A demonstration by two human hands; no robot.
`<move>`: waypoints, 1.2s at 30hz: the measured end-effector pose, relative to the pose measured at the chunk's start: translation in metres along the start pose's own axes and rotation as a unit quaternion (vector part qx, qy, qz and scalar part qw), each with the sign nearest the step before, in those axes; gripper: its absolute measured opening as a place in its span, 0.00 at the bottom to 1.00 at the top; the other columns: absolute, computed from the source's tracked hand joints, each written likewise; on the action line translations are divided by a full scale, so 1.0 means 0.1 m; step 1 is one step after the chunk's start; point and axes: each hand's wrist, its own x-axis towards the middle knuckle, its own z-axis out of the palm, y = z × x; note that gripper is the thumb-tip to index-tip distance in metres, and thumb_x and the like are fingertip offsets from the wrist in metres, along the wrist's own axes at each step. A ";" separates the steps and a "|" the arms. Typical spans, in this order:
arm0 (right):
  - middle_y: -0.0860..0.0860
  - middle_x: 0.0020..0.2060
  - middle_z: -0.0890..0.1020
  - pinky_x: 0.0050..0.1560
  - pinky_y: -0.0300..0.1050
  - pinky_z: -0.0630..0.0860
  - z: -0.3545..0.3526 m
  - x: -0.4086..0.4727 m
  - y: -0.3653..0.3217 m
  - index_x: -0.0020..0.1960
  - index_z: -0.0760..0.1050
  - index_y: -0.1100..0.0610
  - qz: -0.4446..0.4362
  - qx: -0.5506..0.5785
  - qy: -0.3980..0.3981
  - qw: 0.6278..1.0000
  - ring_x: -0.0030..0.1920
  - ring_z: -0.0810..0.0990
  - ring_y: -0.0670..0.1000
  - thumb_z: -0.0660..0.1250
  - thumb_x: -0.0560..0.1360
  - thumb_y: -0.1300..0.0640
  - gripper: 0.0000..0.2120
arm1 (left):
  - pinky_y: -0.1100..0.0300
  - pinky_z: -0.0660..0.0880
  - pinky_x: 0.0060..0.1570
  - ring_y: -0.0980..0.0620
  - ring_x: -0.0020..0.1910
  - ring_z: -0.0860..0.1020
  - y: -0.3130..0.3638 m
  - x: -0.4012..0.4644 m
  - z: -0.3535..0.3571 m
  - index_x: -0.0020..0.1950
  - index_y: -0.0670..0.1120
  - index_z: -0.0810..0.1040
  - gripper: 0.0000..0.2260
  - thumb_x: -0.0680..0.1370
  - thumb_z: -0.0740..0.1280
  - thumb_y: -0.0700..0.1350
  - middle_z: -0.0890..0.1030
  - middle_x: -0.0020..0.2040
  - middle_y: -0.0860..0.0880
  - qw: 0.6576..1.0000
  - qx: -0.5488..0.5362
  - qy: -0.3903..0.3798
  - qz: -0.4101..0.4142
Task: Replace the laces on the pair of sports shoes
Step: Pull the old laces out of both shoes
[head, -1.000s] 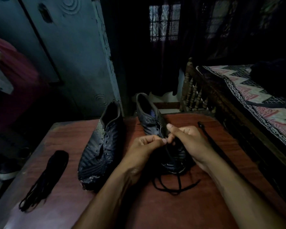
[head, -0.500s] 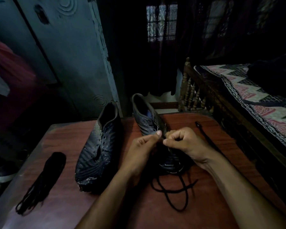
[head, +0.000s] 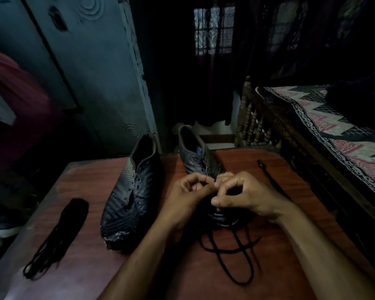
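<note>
A dim room seen from above a reddish-brown wooden table (head: 91, 267); two bare forearms reach in from the near edge toward a pair of dark sports shoes. The left shoe (head: 130, 193) lies alone on the table, toe toward the viewer, its eyelets empty and its toe scuffed pale; the right shoe (head: 195, 154) lies just to its right, heel at the far edge, its front half hidden under the hands. The left hand (head: 187, 197) is curled over the middle of the right shoe, thumb and forefinger pinched together on something thin and dark, apparently the black lace (head: 236, 256); the right hand (head: 240, 194) is beside it, touching it at the fingertips, fingers curled into a narrow pinch, though the light is too poor to say for certain what it holds. The lace trails from under the hands onto the near table, crossing itself in loose loops. A second dark lace (head: 271, 180) lies stretched along the right side of the table, well apart from the shoes; a bundle of black laces (head: 59, 232) lies on the left side, near the left shoe but not touching it. Beyond the table stand a blue-grey door (head: 91, 83) at far left and a bed (head: 333, 131) with a patterned cover at right.
</note>
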 end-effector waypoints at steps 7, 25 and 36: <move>0.50 0.44 0.86 0.58 0.50 0.77 0.02 0.01 0.06 0.38 0.82 0.51 0.025 -0.014 0.144 0.989 0.53 0.84 0.48 0.80 0.68 0.55 0.07 | 0.60 0.71 0.36 0.52 0.35 0.75 0.22 -0.04 -0.18 0.33 0.44 0.74 0.14 0.79 0.60 0.42 0.76 0.35 0.47 0.995 0.044 0.087 0.025; 0.39 0.44 0.78 0.51 0.25 0.64 0.15 0.11 0.26 0.50 0.84 0.49 -0.019 -0.304 0.222 0.926 0.50 0.71 0.42 0.75 0.73 0.57 0.06 | 0.51 0.73 0.51 0.53 0.49 0.79 0.05 -0.03 -0.19 0.56 0.58 0.80 0.07 0.79 0.67 0.52 0.79 0.51 0.56 0.761 0.606 0.097 0.209; 0.39 0.45 0.78 0.54 0.49 0.68 0.21 0.13 0.25 0.49 0.81 0.43 0.007 -0.349 0.231 0.908 0.52 0.73 0.43 0.76 0.72 0.48 0.07 | 0.51 0.75 0.51 0.46 0.58 0.76 0.03 -0.02 -0.19 0.72 0.52 0.76 0.21 0.79 0.70 0.49 0.74 0.63 0.49 0.752 0.609 0.150 0.205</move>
